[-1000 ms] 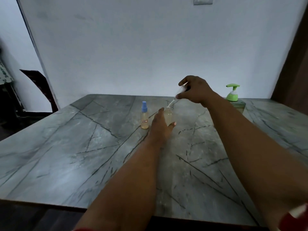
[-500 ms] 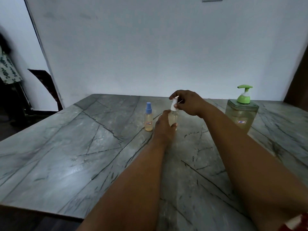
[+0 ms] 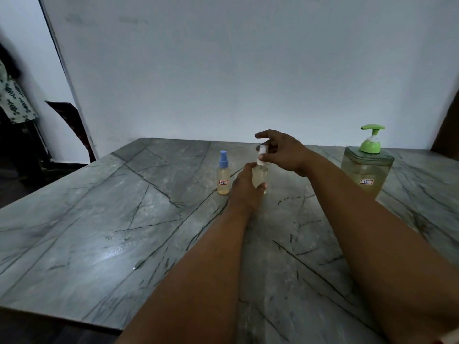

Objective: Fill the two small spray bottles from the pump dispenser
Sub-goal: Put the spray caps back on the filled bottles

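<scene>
Two small spray bottles stand near the middle of the grey marble table (image 3: 124,232). The left bottle (image 3: 223,177) has a blue spray cap, a small label and yellowish liquid inside. My left hand (image 3: 246,188) is wrapped around the body of the second bottle (image 3: 260,175), which also holds pale liquid. My right hand (image 3: 282,151) pinches this bottle's white spray cap (image 3: 262,155), which sits upright on the neck. The pump dispenser (image 3: 367,170), clear with a green pump head and a label, stands to the right, untouched.
A white wall runs behind the table's far edge. At far left a dark chair (image 3: 72,127) stands in a doorway, and a person in patterned clothing (image 3: 13,100) is partly in view there.
My right hand has brought the white spray cap with its tube down from above into the second bottle's neck, and it now sits on top. The view has shifted left, showing the whole dispenser.
</scene>
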{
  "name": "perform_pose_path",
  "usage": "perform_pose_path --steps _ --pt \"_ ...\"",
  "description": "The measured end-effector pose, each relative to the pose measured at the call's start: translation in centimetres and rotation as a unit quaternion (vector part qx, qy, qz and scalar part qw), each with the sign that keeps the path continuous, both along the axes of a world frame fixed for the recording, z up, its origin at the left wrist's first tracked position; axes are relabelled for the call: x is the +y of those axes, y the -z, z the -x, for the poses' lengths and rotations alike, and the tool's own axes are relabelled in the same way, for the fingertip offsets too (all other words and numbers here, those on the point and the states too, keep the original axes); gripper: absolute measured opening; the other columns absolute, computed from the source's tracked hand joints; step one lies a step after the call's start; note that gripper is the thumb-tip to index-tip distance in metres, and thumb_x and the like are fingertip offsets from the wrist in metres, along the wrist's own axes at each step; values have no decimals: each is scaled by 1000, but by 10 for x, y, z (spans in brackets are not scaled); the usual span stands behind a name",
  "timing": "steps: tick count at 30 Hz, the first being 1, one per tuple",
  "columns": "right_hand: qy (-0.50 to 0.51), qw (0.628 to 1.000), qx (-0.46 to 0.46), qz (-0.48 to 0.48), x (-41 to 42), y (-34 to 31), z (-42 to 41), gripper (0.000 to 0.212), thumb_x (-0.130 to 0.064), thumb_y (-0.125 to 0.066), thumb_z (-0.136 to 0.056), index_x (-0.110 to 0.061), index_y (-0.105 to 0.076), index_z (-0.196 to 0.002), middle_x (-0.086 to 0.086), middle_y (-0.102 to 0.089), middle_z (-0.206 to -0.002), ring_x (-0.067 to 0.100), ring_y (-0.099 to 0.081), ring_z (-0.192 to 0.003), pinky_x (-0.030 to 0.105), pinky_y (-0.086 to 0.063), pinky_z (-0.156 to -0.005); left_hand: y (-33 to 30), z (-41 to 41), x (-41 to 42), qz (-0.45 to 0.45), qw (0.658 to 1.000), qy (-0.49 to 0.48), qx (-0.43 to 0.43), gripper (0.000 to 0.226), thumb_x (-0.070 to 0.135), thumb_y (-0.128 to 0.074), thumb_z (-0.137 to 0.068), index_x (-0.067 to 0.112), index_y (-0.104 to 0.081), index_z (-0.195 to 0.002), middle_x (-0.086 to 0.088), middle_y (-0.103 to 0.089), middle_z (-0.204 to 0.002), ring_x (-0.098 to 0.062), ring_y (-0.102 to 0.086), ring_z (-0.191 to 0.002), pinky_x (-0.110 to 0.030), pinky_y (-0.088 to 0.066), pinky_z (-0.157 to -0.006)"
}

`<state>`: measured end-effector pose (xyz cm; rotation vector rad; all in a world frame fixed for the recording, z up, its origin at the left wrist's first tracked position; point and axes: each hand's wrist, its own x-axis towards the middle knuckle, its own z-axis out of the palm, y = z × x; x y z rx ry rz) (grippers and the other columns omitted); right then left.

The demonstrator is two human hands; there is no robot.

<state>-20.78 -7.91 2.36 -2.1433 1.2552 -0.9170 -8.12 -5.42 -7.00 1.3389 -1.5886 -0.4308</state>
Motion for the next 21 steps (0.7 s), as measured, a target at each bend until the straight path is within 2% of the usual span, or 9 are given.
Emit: perform_pose_path --steps 2,6,10,12,14,16,19,21 --pt "12 999 24 29 -1 0 0 46 -16 -69 -85 -25 -54 -127 2 -63 -111 14 -62 -100 23 -46 -79 0 0 1 2 1000 3 5 52 14 -67 -87 17 -44 -133 -7 -57 -131 -25 -55 -118 -24 -39 -90" --pt "85 991 50 87 -1 6 -4 48 -37 -77 -77 -20 -57 -117 -1 -62 -91 13 -58 -88 22 -40 -75 -1 0 3 -4 1000 8 11 54 13 -66 -88 17 -42 -136 -7 -55 -134 -24 -53 -122 -26 -40 -95" --pt "93 991 55 76 -1 7 -4 59 -47 -77 -72 -20 -54 -119 -1 -61 -93 15 -57 -90 23 -40 -75 -2 0 4 -13 1000 7 15 59 14 -66 -88 19 -39 -140 -7 -53 -138 -25 -51 -125 -33 -42 -102" --pt "57 997 33 29 -1 5 -2 61 -38 -74 -79 -22 -47 -131 1 -60 -105 16 -57 -98 26 -44 -81 -2 -1 3 -9 1000 8 17 56 14 -67 -87 19 -42 -137 -7 -55 -135 -26 -53 -122 -33 -43 -100" --pt "1 999 -19 -31 -1 3 -1 61 -16 -71 -83 -23 -43 -137 4 -62 -115 18 -60 -106 26 -49 -85 -1 -1 3 -10 1000 12 22 53 13 -67 -87 19 -44 -134 -7 -57 -131 -25 -54 -119 -29 -43 -95" --pt "-2 1000 -7 -13 -1 2 -1 59 -7 -70 -82 -23 -47 -134 4 -67 -109 17 -63 -103 20 -48 -79 -1 -1 3 -8 1000 10 22 53 14 -67 -86 19 -44 -134 -7 -57 -130 -25 -55 -117 -28 -43 -94" --pt "70 992 60 82 0 5 -5 54 -26 -79 -76 -20 -54 -123 1 -63 -92 14 -59 -84 16 -40 -68 -1 -1 3 -8 1000 6 14 58 15 -67 -87 19 -41 -139 -8 -54 -135 -25 -53 -122 -32 -43 -100" --pt "102 988 65 93 0 8 -8 57 -40 -80 -71 -19 -54 -118 0 -62 -89 13 -57 -82 20 -39 -69 -2 -1 2 -20 1000 6 14 62 17 -67 -88 19 -37 -142 -7 -51 -140 -24 -51 -126 -35 -43 -104"
